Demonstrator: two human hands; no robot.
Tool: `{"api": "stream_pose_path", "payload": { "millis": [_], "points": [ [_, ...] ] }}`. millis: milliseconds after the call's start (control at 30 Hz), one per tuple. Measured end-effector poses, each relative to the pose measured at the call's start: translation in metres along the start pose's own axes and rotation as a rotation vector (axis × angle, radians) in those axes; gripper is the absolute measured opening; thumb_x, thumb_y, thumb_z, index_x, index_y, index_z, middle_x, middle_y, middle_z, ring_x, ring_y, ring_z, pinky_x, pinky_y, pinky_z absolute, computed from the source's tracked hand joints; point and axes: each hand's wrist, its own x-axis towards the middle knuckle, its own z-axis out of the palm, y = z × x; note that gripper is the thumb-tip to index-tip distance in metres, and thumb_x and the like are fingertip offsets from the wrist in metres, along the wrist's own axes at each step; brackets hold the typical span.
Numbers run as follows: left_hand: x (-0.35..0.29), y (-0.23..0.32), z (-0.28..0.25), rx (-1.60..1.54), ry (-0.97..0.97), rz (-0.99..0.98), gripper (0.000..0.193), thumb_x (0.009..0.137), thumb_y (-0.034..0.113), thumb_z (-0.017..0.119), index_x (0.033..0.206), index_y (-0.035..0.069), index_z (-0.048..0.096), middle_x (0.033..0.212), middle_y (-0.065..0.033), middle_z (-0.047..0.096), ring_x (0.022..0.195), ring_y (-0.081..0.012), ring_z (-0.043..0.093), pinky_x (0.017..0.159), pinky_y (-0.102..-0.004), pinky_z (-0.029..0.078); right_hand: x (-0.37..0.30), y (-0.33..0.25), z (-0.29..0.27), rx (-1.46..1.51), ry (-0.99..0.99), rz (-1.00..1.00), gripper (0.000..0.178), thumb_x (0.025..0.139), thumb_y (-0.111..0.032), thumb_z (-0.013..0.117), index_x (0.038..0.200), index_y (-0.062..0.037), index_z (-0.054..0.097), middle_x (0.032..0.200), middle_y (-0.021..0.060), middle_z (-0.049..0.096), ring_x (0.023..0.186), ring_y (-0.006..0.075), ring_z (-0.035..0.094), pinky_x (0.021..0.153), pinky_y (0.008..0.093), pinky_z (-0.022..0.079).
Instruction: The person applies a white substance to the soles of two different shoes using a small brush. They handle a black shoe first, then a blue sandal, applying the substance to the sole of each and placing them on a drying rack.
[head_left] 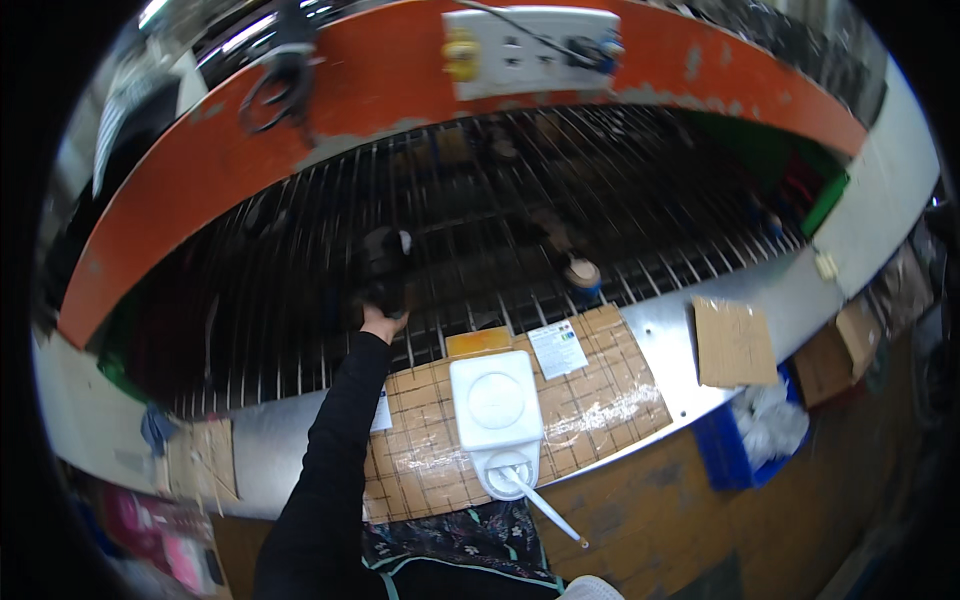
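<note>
My left hand (382, 323) reaches from a black sleeve to the near edge of a dark rack of metal bars (470, 240). Its fingers close at a dark object (383, 293), blurred and too dark to name. Just beyond it on the bars sits another dark piece (384, 247) with a pale end. In front of me a white plastic container (496, 400) lies on a cardboard mat (600, 410) covered with clear film. From its round opening sticks a white-handled brush (548, 517), its head hidden inside. My right hand does not show.
An orange frame (370, 80) with a white socket panel (530, 50) arches over the rack. A blue-and-tan round item (583, 275) stands on the bars. To the right are a cardboard piece (735, 342) and a blue bin (727, 450) of plastic bags. Paper labels (558, 349) lie on the mat.
</note>
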Motion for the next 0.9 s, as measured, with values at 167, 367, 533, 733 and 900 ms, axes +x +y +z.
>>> {"api": "stream_pose_path", "payload": {
  "millis": [167, 367, 533, 733, 900],
  "points": [
    [-0.012, 0.009, -0.017, -0.097, -0.032, -0.206, 0.043, 0.094, 0.043, 0.042, 0.110, 0.007, 0.058, 0.104, -0.0145, 0.062, 0.096, -0.0301, 0.060, 0.081, -0.0431, 0.051, -0.040, -0.082, 0.009, -0.208, -0.037, -0.094, 0.036, 0.095, -0.037, 0.042, 0.100, -0.0041, 0.057, 0.079, 0.0173, 0.064, 0.063, 0.0351, 0.060, 0.054, 0.0519, 0.049],
    [-0.080, 0.003, -0.004, -0.090, -0.014, -0.160, 0.053, 0.094, 0.047, 0.037, 0.124, 0.005, 0.049, 0.122, -0.0192, 0.054, 0.110, -0.0354, 0.054, 0.095, -0.0468, 0.045, -0.224, -0.261, 0.081, -0.485, 0.366, -0.921, 0.023, 0.089, -0.013, 0.060, 0.070, -0.0005, 0.058, 0.058, 0.0124, 0.060, 0.046, 0.0207, 0.057, 0.040, 0.0344, 0.041],
    [-0.193, 0.023, -0.032, -0.001, -0.235, -0.333, 0.083, 0.099, 0.055, 0.030, 0.150, 0.002, -0.008, 0.148, -0.0319, 0.027, 0.131, -0.0418, 0.042, 0.109, -0.0470, 0.037, -0.448, -0.371, 0.237, -0.723, 0.019, -1.650, 0.023, 0.096, -0.017, 0.056, 0.080, -0.0013, 0.060, 0.066, 0.0008, 0.055, 0.059, 0.0081, 0.052, 0.054, 0.0232, 0.040],
    [-0.276, 0.014, -0.117, 0.048, -0.685, -0.734, 0.067, 0.101, 0.051, 0.030, 0.150, 0.005, 0.024, 0.136, -0.0306, 0.046, 0.114, -0.0400, 0.058, 0.101, -0.0481, 0.044, -0.492, -0.430, 0.465, -1.220, -0.137, -1.856, 0.027, 0.088, -0.018, 0.065, 0.105, 0.0020, 0.063, 0.085, 0.0098, 0.068, 0.078, 0.0141, 0.063, 0.073, 0.0282, 0.049],
    [-0.288, -0.003, -0.157, 0.079, -0.804, -0.645, 0.066, 0.101, 0.052, 0.029, 0.152, 0.011, 0.019, 0.137, -0.0311, 0.045, 0.118, -0.0427, 0.055, 0.106, -0.0501, 0.038, -0.414, -0.466, 0.593, -1.742, 0.164, -1.725, 0.092, 0.076, -0.056, 0.069, 0.144, -0.0053, 0.034, 0.119, 0.0296, 0.059, 0.115, 0.0403, 0.056, 0.098, 0.0419, 0.045]
  ]
}}
